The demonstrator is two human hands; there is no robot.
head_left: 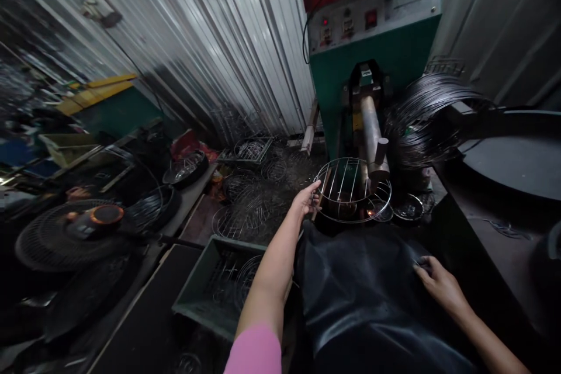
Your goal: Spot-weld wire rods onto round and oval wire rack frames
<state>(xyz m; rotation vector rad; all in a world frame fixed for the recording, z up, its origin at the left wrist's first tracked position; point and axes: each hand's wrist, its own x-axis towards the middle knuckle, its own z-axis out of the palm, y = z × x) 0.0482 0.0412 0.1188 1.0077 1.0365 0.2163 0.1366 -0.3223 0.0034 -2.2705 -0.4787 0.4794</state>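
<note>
Wire rack [353, 179], round, one in hand: off any table, level or nearly so, in the air at the lower end of the metal arm [371, 125]. Its near rim lies close above the apron's top edge.

Around it, largest first: one ribbed metal wall [245, 29]; one green machine [372, 41], red lamp lit on its panel. One black apron [363, 298] over the lap. One big wire coil [433, 123] right of the machine. One fan [56, 234], far left. One green crate [197, 280] near the left forearm, wire pieces inside. Heaped wire parts [258, 198] beyond it, too tangled to count. One round pan [407, 207] of small metal pieces, just right of the rack. Loose wire bits [508, 229] near the left edge of the right-hand table [486, 251], number unclear.

Left hand [307, 198]: thumb and fingers pinched on the rack's left rim. Right hand [438, 283]: off the rack, by the apron's right side, fingers drawn in; thin bright bit [417, 264] at the tips, gripped or not, cannot tell.

Step, as judged: rack being positioned at the machine. Any shift of it calls for a steady rim hold, fingers clear of the arm's end.
</note>
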